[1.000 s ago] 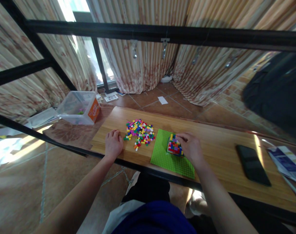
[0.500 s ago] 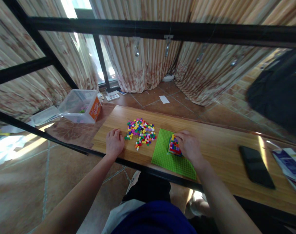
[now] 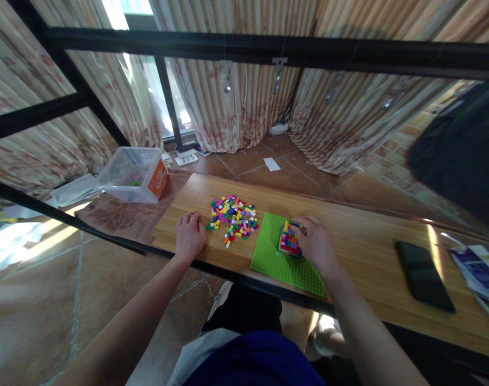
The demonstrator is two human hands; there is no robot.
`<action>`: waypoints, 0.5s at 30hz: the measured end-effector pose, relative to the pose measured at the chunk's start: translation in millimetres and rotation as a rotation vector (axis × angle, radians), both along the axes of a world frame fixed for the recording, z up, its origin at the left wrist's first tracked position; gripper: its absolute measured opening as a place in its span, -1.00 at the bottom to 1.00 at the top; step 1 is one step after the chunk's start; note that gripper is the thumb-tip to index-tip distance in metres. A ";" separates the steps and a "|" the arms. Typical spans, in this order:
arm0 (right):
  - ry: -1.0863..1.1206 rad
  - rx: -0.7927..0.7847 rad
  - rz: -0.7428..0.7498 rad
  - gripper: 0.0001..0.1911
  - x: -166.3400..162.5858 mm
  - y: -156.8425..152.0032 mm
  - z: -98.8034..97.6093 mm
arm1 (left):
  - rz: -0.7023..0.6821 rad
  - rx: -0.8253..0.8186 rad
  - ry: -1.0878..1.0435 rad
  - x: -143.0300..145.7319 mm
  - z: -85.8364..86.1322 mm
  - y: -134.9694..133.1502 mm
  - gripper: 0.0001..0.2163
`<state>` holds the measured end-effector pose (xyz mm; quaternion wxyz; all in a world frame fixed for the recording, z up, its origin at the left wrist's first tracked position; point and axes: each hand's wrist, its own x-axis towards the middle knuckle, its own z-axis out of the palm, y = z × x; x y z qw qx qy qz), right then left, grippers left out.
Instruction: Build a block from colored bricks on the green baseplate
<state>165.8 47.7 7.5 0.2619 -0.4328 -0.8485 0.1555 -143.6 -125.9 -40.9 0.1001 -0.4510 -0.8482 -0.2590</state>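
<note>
A small building of colourful toy bricks (image 3: 289, 240), with red, blue and purple rows and a yellow piece at its far corner, stands on a green studded baseplate (image 3: 271, 257). At the building's far right edge is my right hand (image 3: 317, 244), thumb and fingers pinched together. Something small and dark shows by the fingertips; I cannot make out whether it is a loose brick or part of the building. My left hand (image 3: 189, 235) rests on the wooden table (image 3: 361, 236) with fingers curled in, holding nothing visible. Just right of it lies a loose pile of bricks (image 3: 233, 217).
A black phone (image 3: 423, 276) lies on the table's right side, with a purple and white packet (image 3: 480, 271) beyond it. Left of the table stands a clear plastic box (image 3: 126, 177) with an orange label. A black metal bar (image 3: 244, 48) crosses in front of the curtains.
My right hand has drawn back slightly to the right, so more of the building's far edge shows. The left hand has stayed in place.
</note>
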 end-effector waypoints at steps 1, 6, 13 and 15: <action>0.036 -0.015 -0.024 -0.68 1.4 1.5 -1.2 | -0.002 0.002 0.001 0.0 -0.2 -0.1 -0.71; 0.130 -0.073 -0.106 -0.62 0.1 11.7 -6.2 | -0.002 -0.003 0.002 -0.4 -0.5 0.2 -0.71; 0.093 -0.225 -0.054 -0.63 -9.4 15.5 -10.9 | -0.005 -0.013 0.018 -1.6 -1.7 -0.1 -0.71; 0.095 -0.261 -0.046 -0.62 -9.5 14.4 -11.1 | -0.004 -0.013 0.022 -1.6 -2.0 -0.2 -0.71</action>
